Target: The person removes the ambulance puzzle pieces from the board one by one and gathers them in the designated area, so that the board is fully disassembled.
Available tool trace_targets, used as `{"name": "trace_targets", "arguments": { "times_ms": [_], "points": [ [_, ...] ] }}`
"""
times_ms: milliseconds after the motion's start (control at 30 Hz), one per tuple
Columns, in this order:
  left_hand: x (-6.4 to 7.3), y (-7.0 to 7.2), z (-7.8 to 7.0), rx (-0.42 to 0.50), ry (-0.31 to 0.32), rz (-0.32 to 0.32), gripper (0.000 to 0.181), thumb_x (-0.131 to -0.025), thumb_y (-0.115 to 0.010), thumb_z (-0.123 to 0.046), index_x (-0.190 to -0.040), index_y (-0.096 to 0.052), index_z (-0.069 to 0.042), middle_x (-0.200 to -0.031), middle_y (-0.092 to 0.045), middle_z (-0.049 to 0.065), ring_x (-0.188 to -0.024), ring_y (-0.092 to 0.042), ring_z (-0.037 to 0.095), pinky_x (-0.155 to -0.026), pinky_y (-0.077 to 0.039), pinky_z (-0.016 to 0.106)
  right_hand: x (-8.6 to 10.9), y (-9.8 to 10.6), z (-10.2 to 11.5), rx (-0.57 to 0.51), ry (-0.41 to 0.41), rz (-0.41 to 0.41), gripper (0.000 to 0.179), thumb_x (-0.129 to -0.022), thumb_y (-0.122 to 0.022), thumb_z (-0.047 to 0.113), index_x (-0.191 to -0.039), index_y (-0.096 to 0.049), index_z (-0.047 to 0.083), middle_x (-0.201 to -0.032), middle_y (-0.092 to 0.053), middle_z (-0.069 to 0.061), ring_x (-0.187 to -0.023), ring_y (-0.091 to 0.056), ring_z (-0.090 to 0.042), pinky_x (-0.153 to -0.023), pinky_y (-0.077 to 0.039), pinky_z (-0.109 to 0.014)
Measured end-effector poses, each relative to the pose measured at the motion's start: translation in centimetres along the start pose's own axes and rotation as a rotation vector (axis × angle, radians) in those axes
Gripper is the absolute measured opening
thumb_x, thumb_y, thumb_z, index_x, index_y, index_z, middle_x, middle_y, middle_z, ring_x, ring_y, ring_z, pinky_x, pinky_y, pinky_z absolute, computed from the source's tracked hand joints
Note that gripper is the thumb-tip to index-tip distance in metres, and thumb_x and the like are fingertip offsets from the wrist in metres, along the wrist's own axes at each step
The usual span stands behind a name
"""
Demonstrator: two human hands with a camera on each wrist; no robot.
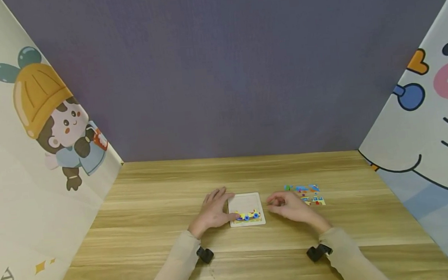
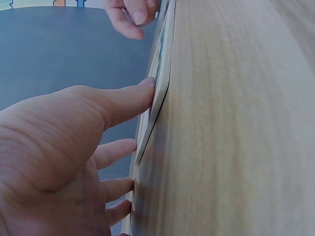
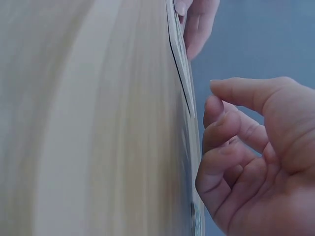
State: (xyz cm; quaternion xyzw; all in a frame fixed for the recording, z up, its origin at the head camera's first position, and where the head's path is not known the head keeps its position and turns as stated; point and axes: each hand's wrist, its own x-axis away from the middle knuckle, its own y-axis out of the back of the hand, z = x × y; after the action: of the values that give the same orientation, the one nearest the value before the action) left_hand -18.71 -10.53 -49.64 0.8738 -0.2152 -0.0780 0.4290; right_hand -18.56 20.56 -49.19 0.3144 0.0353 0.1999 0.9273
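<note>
1. Rested the left hand (image 1: 214, 210), open with fingers spread, at the left edge of the pale, square, thin-rimmed tray (image 1: 245, 202); gripped nothing.
2. Found the tray on the tan, wood-grained table (image 1: 154, 201), between both hands.
3. Saw yellow-and-blue flat printed pieces (image 1: 247, 217) along its lower part, left thumb touching their left end. Probably called for light, steady pressure there, without nudging them askew.
4. Held the right hand (image 1: 289, 205) just beside the tray's right edge, apart from it, fingers curled, thumb near forefinger; could not tell whether pinching anything thin. Likely needed a low, level approach.
5. Saw blue, red and yellow flat loose pieces (image 1: 314, 188) farther right, partly hidden by that hand. Probably paid to match pictures before lifting any.
</note>
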Motion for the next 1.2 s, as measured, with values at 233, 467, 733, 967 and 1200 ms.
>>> {"name": "trace_targets", "arguments": {
  "times_ms": [233, 467, 733, 967, 1200],
  "points": [
    [-0.1, 0.0, -0.1, 0.011, 0.015, -0.002, 0.071, -0.095, -0.079, -0.039, -0.155, -0.053, -0.010, -0.174, -0.027, 0.023, -0.163, -0.019, 0.048, -0.132, -0.009, 0.069, -0.6, -1.3, 1.1, -0.036, 0.037, 0.055, 0.026, -0.100, -0.074, 0.021, -0.120, -0.074, 0.004, -0.087, -0.072, -0.003, -0.059, -0.057, -0.009, -0.053, -0.048, -0.024],
    [-0.2, 0.0, -0.2, 0.013, 0.026, -0.005, 0.071, -0.094, -0.080, -0.038, -0.155, -0.054, -0.010, -0.174, -0.028, 0.023, -0.162, -0.019, 0.048, -0.131, -0.009, 0.070, -1.3, -2.5, 1.6, -0.055, 0.074, 0.101, 0.027, -0.102, -0.072, 0.021, -0.122, -0.073, 0.003, -0.091, -0.074, -0.003, -0.063, -0.061, -0.009, -0.057, -0.054, -0.025],
    [-0.3, -0.1, -0.1, -0.001, 0.026, -0.002, 0.071, -0.094, -0.080, -0.039, -0.155, -0.054, -0.011, -0.174, -0.028, 0.023, -0.162, -0.019, 0.048, -0.131, -0.010, 0.069, -1.9, -4.0, 2.6, -0.064, 0.083, 0.141, 0.025, -0.101, -0.073, 0.021, -0.120, -0.074, 0.005, -0.088, -0.076, -0.003, -0.058, -0.061, -0.010, -0.053, -0.051, -0.024],
    [-0.2, 0.0, -0.1, 0.000, 0.016, -0.015, 0.071, -0.094, -0.080, -0.040, -0.154, -0.055, -0.011, -0.173, -0.030, 0.024, -0.161, -0.021, 0.049, -0.131, -0.011, 0.071, -2.3, -5.3, 3.7, -0.053, 0.124, 0.162, 0.021, -0.100, -0.073, 0.016, -0.117, -0.075, 0.004, -0.089, -0.075, -0.004, -0.059, -0.059, -0.008, -0.054, -0.049, -0.022],
    [-0.2, 0.0, -0.1, -0.010, 0.008, -0.008, 0.071, -0.095, -0.078, -0.041, -0.155, -0.054, -0.011, -0.173, -0.030, 0.025, -0.161, -0.021, 0.050, -0.130, -0.012, 0.072, -2.6, -5.7, 4.1, -0.060, 0.118, 0.167, 0.023, -0.099, -0.073, 0.017, -0.118, -0.074, 0.004, -0.088, -0.075, -0.003, -0.057, -0.059, -0.007, -0.052, -0.048, -0.022]
  ]
}}
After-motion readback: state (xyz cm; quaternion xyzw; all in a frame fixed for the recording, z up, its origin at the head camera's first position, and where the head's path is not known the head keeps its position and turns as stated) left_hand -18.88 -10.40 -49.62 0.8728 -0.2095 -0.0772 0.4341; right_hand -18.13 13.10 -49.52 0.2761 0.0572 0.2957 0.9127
